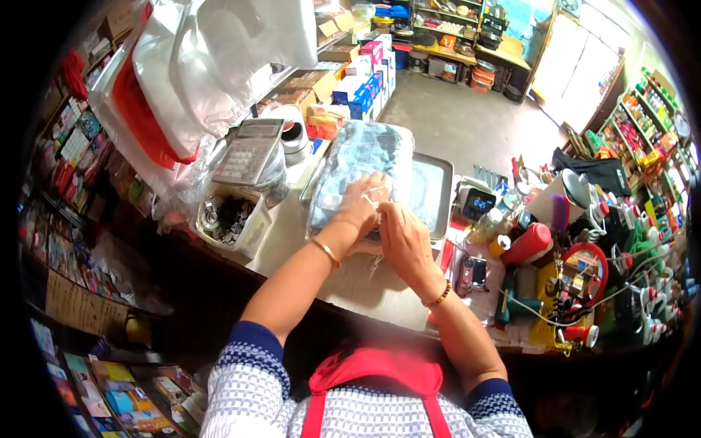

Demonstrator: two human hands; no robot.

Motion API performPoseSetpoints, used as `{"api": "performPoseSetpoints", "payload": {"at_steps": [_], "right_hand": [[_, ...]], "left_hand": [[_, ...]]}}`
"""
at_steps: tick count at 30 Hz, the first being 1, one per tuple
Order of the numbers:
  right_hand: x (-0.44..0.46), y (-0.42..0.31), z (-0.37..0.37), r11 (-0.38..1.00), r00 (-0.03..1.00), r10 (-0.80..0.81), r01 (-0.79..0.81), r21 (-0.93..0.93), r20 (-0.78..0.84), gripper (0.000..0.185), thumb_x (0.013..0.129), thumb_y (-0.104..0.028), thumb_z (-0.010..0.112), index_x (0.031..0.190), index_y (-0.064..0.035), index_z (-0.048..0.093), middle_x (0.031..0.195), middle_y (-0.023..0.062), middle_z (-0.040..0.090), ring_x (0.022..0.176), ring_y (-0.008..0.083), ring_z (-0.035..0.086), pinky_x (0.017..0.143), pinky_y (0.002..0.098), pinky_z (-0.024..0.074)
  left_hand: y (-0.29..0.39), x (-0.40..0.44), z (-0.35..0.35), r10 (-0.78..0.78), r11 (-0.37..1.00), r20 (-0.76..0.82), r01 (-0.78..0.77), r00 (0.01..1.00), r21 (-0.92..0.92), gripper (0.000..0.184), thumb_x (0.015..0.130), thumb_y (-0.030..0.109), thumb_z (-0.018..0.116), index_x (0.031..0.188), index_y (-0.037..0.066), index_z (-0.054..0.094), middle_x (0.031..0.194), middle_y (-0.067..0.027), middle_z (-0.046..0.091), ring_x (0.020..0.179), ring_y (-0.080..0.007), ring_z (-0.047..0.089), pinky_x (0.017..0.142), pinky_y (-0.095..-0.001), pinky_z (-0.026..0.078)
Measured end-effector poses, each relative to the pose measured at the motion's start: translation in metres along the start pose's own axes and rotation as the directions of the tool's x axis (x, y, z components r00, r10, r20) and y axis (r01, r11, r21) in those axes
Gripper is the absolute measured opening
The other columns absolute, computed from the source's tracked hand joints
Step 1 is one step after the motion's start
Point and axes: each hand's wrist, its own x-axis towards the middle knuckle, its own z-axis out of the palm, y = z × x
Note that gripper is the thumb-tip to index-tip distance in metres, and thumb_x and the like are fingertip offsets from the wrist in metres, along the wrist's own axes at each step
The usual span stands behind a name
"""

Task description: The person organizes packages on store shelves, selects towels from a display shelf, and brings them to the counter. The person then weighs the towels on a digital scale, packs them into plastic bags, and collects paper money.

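A plastic-wrapped bundle (369,150) of bluish, cloth-like material lies on a metal tray (440,186) on the counter. My left hand (361,204), with a gold bangle at the wrist, rests on the near part of the bundle, its fingers bent round thin whitish string (373,196). Close beside it my right hand (405,237), a beaded bracelet at its wrist, has its thumb and fingers closed on the same string. Loose strands hang below the hands. The fingers partly hide where the string meets the bundle.
Left of the bundle are a large calculator (248,150) and a plastic tub (252,232) of small items. To the right stand a digital clock (477,203), a phone-like device (473,274), a red bottle (527,244) and a round red-framed mirror (586,271). Plastic bags (219,66) hang at upper left.
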Motion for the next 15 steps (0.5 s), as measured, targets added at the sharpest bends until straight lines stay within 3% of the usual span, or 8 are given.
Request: {"api": "performPoseSetpoints", "payload": {"at_steps": [1,2,3,4,5,6,11,15], "right_hand": [[0.0,0.003,0.001,1.0,1.0,-0.005,0.005,0.001,0.004,0.012,0.081,-0.001,0.056,0.092,-0.0024,0.052,0.083,0.0122,0.055,0.075,0.0298,0.057,0.064,0.0372,0.0473],[0.001,0.008,0.003,1.0,1.0,-0.002,0.002,-0.013,0.012,0.012,0.082,-0.001,0.055,0.093,-0.0021,0.051,0.082,0.0132,0.055,0.075,0.0311,0.057,0.065,0.0379,0.0471],[0.003,0.011,0.004,1.0,1.0,0.002,-0.002,-0.028,0.018,0.012,0.082,-0.002,0.053,0.094,-0.0018,0.05,0.08,0.0141,0.054,0.075,0.0324,0.057,0.065,0.0386,0.0469],[0.007,0.01,0.002,1.0,1.0,0.0,0.0,-0.028,0.017,0.012,0.082,-0.002,0.053,0.094,-0.0018,0.05,0.08,0.0141,0.054,0.075,0.0324,0.057,0.065,0.0386,0.0469],[0.013,0.006,0.001,0.997,1.0,0.018,-0.019,-0.076,-0.017,0.011,0.083,-0.002,0.053,0.094,-0.0019,0.05,0.08,0.0147,0.054,0.075,0.0325,0.057,0.065,0.0391,0.047],[0.017,0.004,0.0,0.992,0.998,0.034,-0.04,-0.123,-0.052,0.011,0.083,-0.003,0.052,0.094,-0.002,0.05,0.079,0.0152,0.055,0.075,0.0326,0.058,0.066,0.0397,0.0471],[0.024,0.002,-0.003,0.998,0.995,-0.023,0.018,0.056,0.098,0.01,0.082,-0.002,0.053,0.092,-0.002,0.053,0.077,0.0157,0.056,0.077,0.0345,0.058,0.067,0.042,0.047],[0.014,0.013,-0.001,0.969,0.991,-0.063,0.032,0.244,0.121,0.012,0.081,0.001,0.056,0.092,-0.0011,0.057,0.082,0.0163,0.059,0.078,0.0339,0.058,0.068,0.0402,0.0473]], "left_hand": [[0.009,0.007,-0.009,0.097,0.931,0.117,-0.132,0.988,0.34,0.035,0.087,0.017,0.051,0.116,0.0,0.055,0.122,-0.0195,0.054,0.115,-0.0321,0.049,0.099,-0.0372,0.038],[0.002,0.019,-0.006,0.145,0.988,0.091,-0.148,0.985,0.034,0.039,0.084,0.016,0.055,0.119,0.001,0.055,0.128,-0.0184,0.051,0.121,-0.0283,0.045,0.1,-0.0358,0.038],[-0.007,0.032,-0.001,0.147,0.988,0.087,-0.151,0.985,0.036,0.039,0.084,0.016,0.055,0.119,0.001,0.055,0.128,-0.0184,0.051,0.121,-0.0283,0.045,0.1,-0.0358,0.038],[-0.017,0.044,0.007,-0.055,0.919,0.193,0.125,0.98,-0.374,0.042,0.081,0.016,0.057,0.12,0.001,0.055,0.131,-0.0174,0.049,0.124,-0.0263,0.043,0.101,-0.0353,0.036],[-0.029,0.055,0.018,-0.188,0.624,0.367,0.399,0.911,-0.672,0.045,0.079,0.015,0.059,0.121,0.001,0.054,0.134,-0.0165,0.047,0.128,-0.0242,0.04,0.102,-0.0347,0.035],[-0.047,0.065,0.034,-0.255,0.744,0.301,0.385,0.919,-0.545,0.038,0.082,0.017,0.061,0.119,0.008,0.057,0.125,-0.0118,0.053,0.119,-0.0265,0.047,0.102,-0.0369,0.036],[-0.065,0.079,0.068,-0.032,0.914,-0.115,-0.017,0.993,-0.405,0.041,0.084,0.016,0.059,0.123,0.009,0.054,0.128,-0.0119,0.051,0.122,-0.0271,0.045,0.105,-0.0373,0.033],[-0.082,0.11,0.112,0.165,0.889,-0.442,-0.327,0.882,-0.321,0.043,0.085,0.016,0.057,0.127,0.009,0.051,0.131,-0.0119,0.049,0.124,-0.0275,0.044,0.106,-0.0376,0.031]]}}
